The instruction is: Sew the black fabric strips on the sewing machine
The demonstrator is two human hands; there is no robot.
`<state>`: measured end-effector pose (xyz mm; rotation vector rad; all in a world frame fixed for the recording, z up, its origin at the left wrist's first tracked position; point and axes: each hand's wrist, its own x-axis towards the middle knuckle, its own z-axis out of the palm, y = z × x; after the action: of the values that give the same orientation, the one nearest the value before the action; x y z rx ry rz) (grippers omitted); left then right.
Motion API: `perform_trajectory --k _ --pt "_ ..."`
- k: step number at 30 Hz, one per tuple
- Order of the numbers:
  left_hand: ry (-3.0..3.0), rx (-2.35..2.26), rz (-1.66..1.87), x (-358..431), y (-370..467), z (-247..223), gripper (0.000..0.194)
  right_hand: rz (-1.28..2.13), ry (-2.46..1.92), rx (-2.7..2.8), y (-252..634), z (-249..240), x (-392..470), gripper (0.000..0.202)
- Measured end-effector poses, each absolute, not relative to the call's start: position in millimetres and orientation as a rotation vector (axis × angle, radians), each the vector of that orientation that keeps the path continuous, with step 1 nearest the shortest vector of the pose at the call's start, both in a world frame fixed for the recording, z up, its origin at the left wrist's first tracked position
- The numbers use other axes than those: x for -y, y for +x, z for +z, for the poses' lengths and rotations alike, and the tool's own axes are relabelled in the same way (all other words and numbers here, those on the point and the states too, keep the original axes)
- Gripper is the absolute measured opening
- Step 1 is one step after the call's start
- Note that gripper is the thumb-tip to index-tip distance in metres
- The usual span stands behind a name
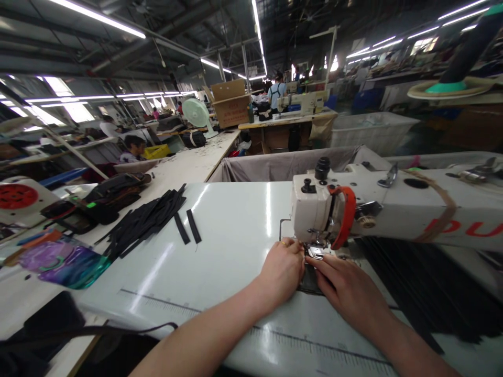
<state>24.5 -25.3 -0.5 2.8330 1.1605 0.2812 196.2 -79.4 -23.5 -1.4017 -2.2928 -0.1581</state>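
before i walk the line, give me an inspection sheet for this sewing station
Surface: pale tabletop with ruler marks
Job's things: sewing machine; black strips piled left, two loose strips beside them; dark strips at right
Clutter: purple-and-teal item at left, blurred
Hands: left hand and right hand by the presser foot; what they hold is mostly hidden
Cables: nothing certain; dark strap or cord at lower left
Surroundings: green fan, cardboard box, other people

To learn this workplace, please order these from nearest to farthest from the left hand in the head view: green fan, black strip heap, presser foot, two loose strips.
1. Presser foot: just right of the left hand.
2. Two loose strips: left, on the tabletop.
3. Black strip heap: farther left.
4. Green fan: far back, beyond the heap.
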Motion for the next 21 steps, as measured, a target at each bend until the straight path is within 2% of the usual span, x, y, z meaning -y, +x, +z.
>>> perform_trajectory --k 14,18,21 --pt "2.902 -1.122 0.274 20.1 28.5 -4.2 0.027 -0.144 -1.404 2.295 196.2 -22.5 79.6 0.029" --pt "2.828 -1.188 0.361 24.3 26.6 -4.8 0.025 -0.138 -1.392 2.286 193.5 -22.0 79.3 0.029" --pt "2.693 -1.219 0.569 17.4 23.5 -8.3 0.023 -0.15 -1.381 2.233 197.4 -21.3 82.0 0.027"
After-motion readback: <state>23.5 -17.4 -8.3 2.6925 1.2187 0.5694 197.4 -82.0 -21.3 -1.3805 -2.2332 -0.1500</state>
